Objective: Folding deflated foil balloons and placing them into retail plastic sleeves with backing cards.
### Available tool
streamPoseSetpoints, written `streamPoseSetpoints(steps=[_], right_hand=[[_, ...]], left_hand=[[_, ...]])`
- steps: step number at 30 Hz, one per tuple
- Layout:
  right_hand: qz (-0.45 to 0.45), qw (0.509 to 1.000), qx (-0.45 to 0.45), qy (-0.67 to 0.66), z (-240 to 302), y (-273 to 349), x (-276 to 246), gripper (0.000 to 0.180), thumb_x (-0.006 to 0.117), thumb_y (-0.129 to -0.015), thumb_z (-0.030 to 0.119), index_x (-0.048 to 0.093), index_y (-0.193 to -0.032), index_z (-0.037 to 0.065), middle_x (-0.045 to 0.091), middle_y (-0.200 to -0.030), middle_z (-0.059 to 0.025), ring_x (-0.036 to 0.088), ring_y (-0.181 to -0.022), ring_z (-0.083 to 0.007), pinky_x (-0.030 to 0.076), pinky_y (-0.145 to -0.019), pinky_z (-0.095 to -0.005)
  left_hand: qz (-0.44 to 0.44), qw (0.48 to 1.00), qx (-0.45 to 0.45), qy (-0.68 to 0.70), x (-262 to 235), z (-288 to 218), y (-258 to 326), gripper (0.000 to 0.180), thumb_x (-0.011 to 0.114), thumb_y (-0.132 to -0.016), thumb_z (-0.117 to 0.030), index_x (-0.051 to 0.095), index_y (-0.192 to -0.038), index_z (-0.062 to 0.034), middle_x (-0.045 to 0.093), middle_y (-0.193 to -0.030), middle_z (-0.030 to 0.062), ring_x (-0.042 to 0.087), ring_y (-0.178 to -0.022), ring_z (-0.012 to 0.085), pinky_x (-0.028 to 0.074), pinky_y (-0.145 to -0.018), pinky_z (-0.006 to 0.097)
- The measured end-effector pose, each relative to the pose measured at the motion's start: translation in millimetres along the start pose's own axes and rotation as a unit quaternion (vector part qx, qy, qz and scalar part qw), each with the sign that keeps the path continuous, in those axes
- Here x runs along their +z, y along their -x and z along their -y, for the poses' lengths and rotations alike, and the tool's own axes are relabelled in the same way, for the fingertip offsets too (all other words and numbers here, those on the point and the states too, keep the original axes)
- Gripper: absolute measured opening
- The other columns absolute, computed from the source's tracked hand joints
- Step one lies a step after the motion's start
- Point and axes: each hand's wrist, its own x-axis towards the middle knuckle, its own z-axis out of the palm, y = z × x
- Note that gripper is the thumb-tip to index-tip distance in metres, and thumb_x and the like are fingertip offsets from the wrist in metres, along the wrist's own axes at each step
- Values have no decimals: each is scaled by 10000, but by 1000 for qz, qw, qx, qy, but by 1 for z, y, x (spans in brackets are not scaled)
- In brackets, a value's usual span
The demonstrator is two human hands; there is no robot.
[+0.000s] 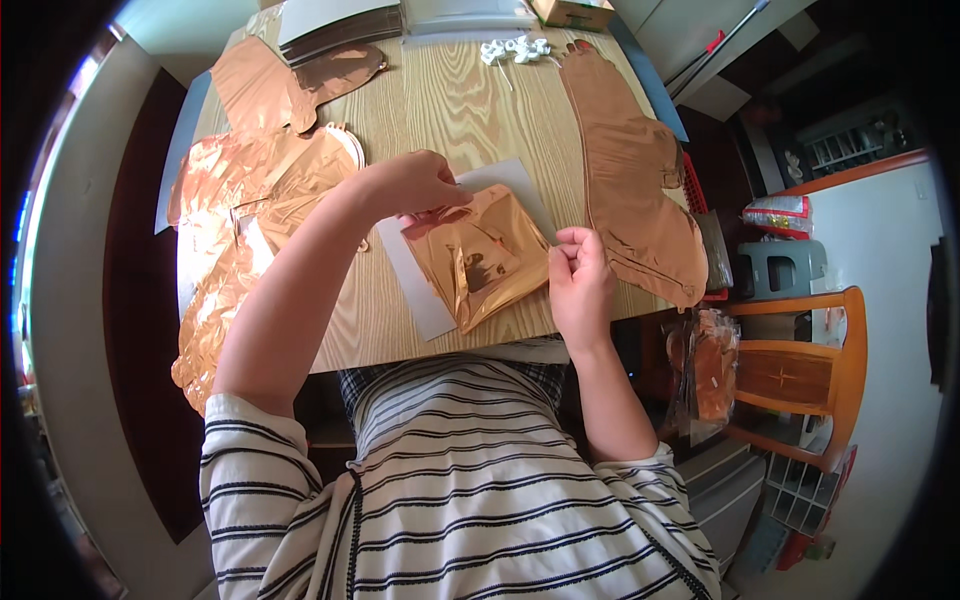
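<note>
- Seeing, largest of all, a wood-grain table (pixel 450 110) filling the middle of the scene.
- Seeing copper-coloured foil sheets (pixel 270 170) spreading along its left side.
- Finding one long copper-coloured foil piece (pixel 630 160) lying on its right side.
- Finding a grey card (pixel 425 300) lying near, in the middle, under the folded gold foil (pixel 515 245).
- Bending the fingers of the left hand (pixel 410 185), nearly closed, at the far left edge of this foil; being unable to tell how firmly gripping.
- Pinching its right corner between closed thumb and forefinger of the right hand (pixel 583 290).
- Noticing small white pieces (pixel 515 50) clustering far.
</note>
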Motion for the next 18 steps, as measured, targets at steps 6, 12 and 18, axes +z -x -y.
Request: streamPoseSetpoints(steps=[6,12,18], right_hand=[[-31,999,-7,-17,-7,-3,2,177,623,-900,-16,586,-1069,21,663,-820,-114,654,-709,-244,527,-672,-376],[-19,999,-16,42,4,-3,1,172,626,-888,-10,596,-1053,30,670,-795,-123,661,-729,-302,525,-692,-418],[16,988,-132,79,-5,-10,3,196,645,-848,-14,610,-1032,39,673,-778,-120,641,-751,-327,496,-728,-466]], left_hand=[[-7,997,28,77,2,1,-9,343,741,-858,-139,618,-1109,59,686,-714,80,582,-493,106,466,-454,264],[-35,994,38,98,6,9,-22,294,716,-874,-116,633,-1102,51,669,-705,74,580,-493,113,462,-435,266],[-56,995,23,81,7,20,-23,217,690,-886,-116,683,-1067,4,679,-759,80,622,-562,140,507,-490,294]])
